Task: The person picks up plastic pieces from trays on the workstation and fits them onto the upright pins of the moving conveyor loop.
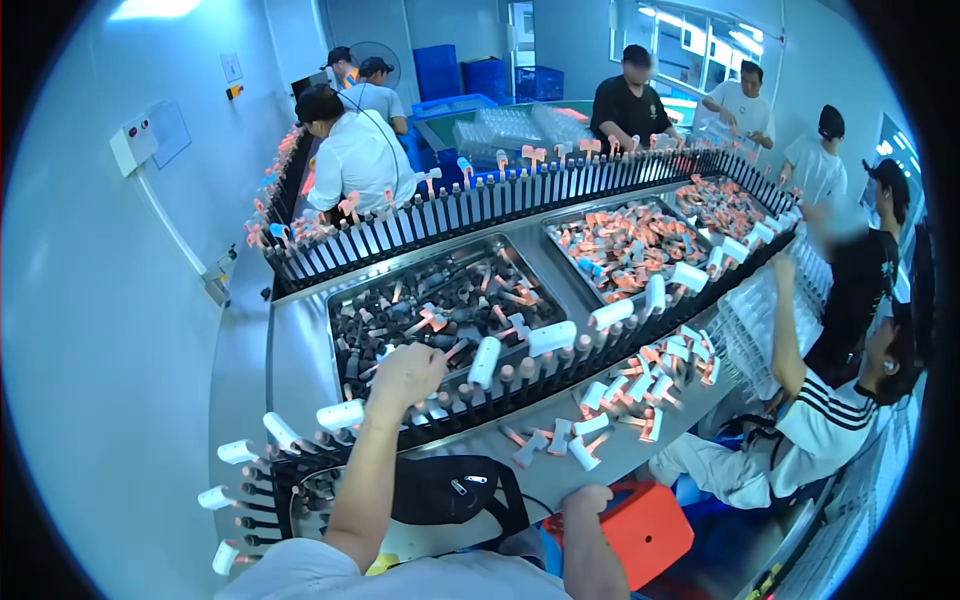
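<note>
My left hand [408,375] reaches over the near edge of a metal tray [335,330] of dark and pinkish small parts [430,318]. Its fingers are curled, and anything inside them is hidden. Beside it runs a row of black pegs [465,395] on a moving-line rail, some carrying white-headed pieces with pinkish stems, such as a white piece [485,362] just right of the hand. My right hand [588,498] is low by a red plastic stool or box [645,530]. That hand is closed too, and its grip is hidden from view.
White T-shaped pieces [640,385] lie heaped on the metal table at right. Two more trays [555,245] hold orange and white parts. A black bag [440,490] lies before me. A person in a striped sleeve [830,420] sits at right near clear plastic trays [745,325]; several others work around the line.
</note>
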